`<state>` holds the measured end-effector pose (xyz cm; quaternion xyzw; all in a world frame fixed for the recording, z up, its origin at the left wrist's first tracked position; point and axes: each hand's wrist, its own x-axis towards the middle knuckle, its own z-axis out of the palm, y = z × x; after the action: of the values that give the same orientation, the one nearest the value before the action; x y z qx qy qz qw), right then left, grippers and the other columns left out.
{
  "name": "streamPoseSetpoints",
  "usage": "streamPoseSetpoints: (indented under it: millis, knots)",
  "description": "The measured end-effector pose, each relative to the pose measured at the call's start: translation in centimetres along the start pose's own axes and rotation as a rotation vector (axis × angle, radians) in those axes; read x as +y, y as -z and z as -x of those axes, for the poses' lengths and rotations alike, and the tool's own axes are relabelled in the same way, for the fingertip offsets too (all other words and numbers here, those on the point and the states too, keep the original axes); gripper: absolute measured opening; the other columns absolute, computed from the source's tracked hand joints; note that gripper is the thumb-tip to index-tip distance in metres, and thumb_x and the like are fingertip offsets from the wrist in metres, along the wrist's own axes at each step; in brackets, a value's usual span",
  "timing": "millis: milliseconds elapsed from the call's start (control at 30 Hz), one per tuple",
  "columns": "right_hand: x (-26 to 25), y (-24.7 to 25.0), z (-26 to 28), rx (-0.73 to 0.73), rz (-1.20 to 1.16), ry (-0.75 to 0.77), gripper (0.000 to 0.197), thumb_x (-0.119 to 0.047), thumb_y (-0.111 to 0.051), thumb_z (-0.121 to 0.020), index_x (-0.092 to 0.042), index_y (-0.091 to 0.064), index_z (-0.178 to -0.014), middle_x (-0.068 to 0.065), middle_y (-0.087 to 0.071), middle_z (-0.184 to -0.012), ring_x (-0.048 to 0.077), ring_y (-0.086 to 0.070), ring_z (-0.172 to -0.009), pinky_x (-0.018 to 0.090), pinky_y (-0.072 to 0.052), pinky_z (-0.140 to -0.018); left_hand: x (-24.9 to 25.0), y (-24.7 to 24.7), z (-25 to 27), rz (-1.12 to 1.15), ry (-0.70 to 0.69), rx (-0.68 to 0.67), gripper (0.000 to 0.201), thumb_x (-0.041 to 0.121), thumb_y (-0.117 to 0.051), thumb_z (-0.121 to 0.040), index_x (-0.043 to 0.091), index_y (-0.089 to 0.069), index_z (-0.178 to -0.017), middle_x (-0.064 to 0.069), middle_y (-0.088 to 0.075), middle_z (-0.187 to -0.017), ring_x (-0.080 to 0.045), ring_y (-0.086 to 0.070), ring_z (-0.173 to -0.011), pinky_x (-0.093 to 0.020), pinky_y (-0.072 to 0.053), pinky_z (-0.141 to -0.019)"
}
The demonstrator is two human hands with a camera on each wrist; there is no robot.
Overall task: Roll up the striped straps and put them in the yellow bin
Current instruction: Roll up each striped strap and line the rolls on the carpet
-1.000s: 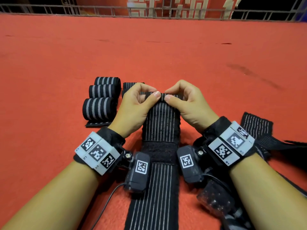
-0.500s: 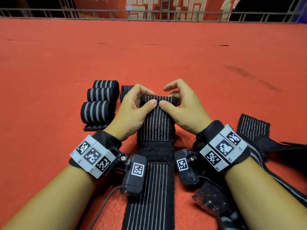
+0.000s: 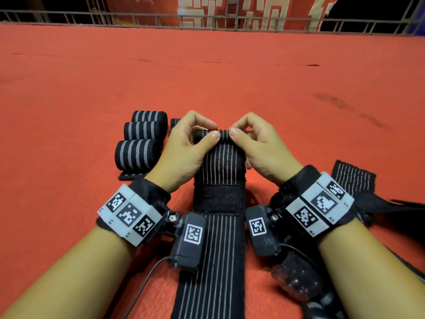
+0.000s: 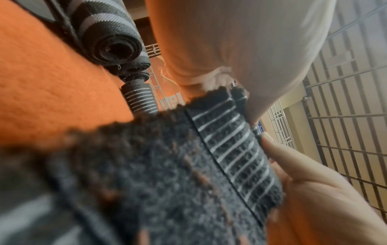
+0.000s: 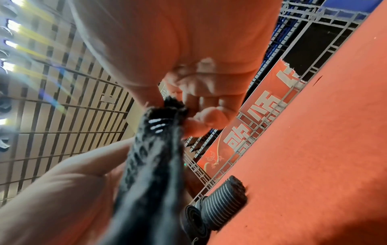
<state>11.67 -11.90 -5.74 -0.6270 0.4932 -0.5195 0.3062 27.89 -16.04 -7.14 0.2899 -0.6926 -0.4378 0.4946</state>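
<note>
pinching strap (image 3: 219, 157) — both hands

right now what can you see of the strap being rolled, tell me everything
The strap is black elastic-looking webbing with thin pale lengthwise stripes and a fuzzy black patch across it. It lies flat on the red carpet, running away from the person. Its far end is a small tight roll, pinched by the left hand and right hand.

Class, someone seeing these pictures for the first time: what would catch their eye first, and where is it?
First, the left hand and right hand at centre, pinching the rolled far end of a black pin-striped strap that runs back between the wrists. Next, three finished striped rolls lying just left of the hands on the red carpet.
</note>
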Motion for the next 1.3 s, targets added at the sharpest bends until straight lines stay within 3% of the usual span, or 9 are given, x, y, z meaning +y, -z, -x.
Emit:
streamPoseSetpoints:
  millis: [133,333,467,667,867,1000,1133,1233,1300]
  knots:
    - [-0.1,0.2,-0.1,0.022,0.028,0.07,0.009,0.0,-0.056,-0.089,-0.006,-0.049,-0.09,0.01,-0.053,-0.075,0.012,-0.049,-0.066,0.027,-0.042,-0.058,0.0,-0.1,-0.1,0.02,0.087,0.005,0.003,0.015,-0.059,-0.097,0.016,-0.061,-0.1,0.0,-0.064,-0.087,-0.007,-0.061,-0.081,-0.026,-0.052,-0.076]
    - [-0.1,0.1,-0.2,0.028,0.003,-0.003,0.006,-0.008,-0.059,-0.092,-0.007,-0.054,-0.094,-0.001,-0.056,-0.07,0.002,-0.051,-0.054,0.018,-0.041,-0.049,0.3,0.1,-0.2,-0.011,0.001,0.0,0.006,0.011,-0.061,-0.096,0.01,-0.059,-0.102,-0.001,-0.064,-0.087,-0.007,-0.061,-0.08,-0.023,-0.05,-0.071]
    - [-0.2,0.6,-0.2,0.066,0.153,0.13,0.011,-0.01,-0.06,-0.082,-0.007,-0.051,-0.087,0.005,-0.056,-0.078,0.01,-0.05,-0.069,0.032,-0.044,-0.065,0.4,-0.2,-0.1,0.021,0.058,-0.028,0.005,0.011,-0.057,-0.098,0.011,-0.061,-0.101,0.004,-0.067,-0.086,-0.002,-0.063,-0.079,-0.019,-0.052,-0.072]
    - [-0.3,0.2,-0.1,0.017,0.035,0.008,0.015,-0.024,-0.059,-0.094,-0.013,-0.05,-0.09,-0.002,-0.053,-0.064,0.004,-0.047,-0.05,0.021,-0.038,-0.048,0.6,0.0,-0.1,0.001,-0.03,-0.049,0.013,0.013,-0.058,-0.095,0.004,-0.057,-0.104,-0.011,-0.065,-0.094,-0.016,-0.062,-0.087,-0.034,-0.054,-0.079]
    - [-0.7,0.2,0.1,-0.006,0.019,0.068,0.013,-0.014,-0.06,-0.085,-0.01,-0.047,-0.087,0.023,-0.053,-0.073,0.018,-0.05,-0.065,0.038,-0.043,-0.057,0.8,-0.1,0.1,0.002,0.024,-0.018,0.002,0.014,-0.059,-0.097,0.014,-0.061,-0.098,-0.011,-0.063,-0.088,-0.013,-0.06,-0.079,-0.03,-0.052,-0.072]
    - [-0.7,0.4,0.0,-0.002,-0.027,-0.015,0.005,-0.008,-0.056,-0.095,-0.008,-0.052,-0.098,-0.001,-0.054,-0.067,-0.001,-0.049,-0.048,0.017,-0.039,-0.047,0.9,0.0,-0.1,-0.016,-0.013,0.015,0.011,0.014,-0.064,-0.093,0.016,-0.06,-0.103,0.0,-0.064,-0.086,-0.009,-0.062,-0.079,-0.026,-0.054,-0.071]
    - [-0.8,0.7,0.1,0.002,-0.001,0.036,0.01,0.003,-0.054,-0.091,-0.004,-0.049,-0.097,0.008,-0.054,-0.077,0.008,-0.051,-0.063,0.022,-0.042,-0.053,0.7,-0.1,-0.2,0.066,0.079,-0.014,0.02,0.011,-0.062,-0.094,0.012,-0.059,-0.114,0.0,-0.067,-0.094,-0.007,-0.066,-0.086,-0.022,-0.052,-0.075]
    - [-0.8,0.7,0.0,0.024,0.0,0.033,0.016,0.006,-0.054,-0.087,-0.007,-0.049,-0.095,0.006,-0.053,-0.077,0.007,-0.05,-0.06,0.022,-0.041,-0.051,0.9,0.0,-0.2,0.031,0.063,-0.038,0.014,0.008,-0.062,-0.094,0.007,-0.06,-0.109,0.0,-0.066,-0.096,-0.007,-0.064,-0.089,-0.025,-0.054,-0.079]
    - [-0.9,0.6,0.0,0.031,-0.026,-0.006,0.01,-0.005,-0.057,-0.092,-0.011,-0.051,-0.096,0.001,-0.054,-0.073,0.004,-0.049,-0.052,0.019,-0.04,-0.046,1.0,0.1,-0.2,-0.002,0.018,-0.034,0.016,0.009,-0.064,-0.093,0.007,-0.059,-0.108,-0.001,-0.065,-0.097,-0.01,-0.063,-0.092,-0.03,-0.055,-0.084]
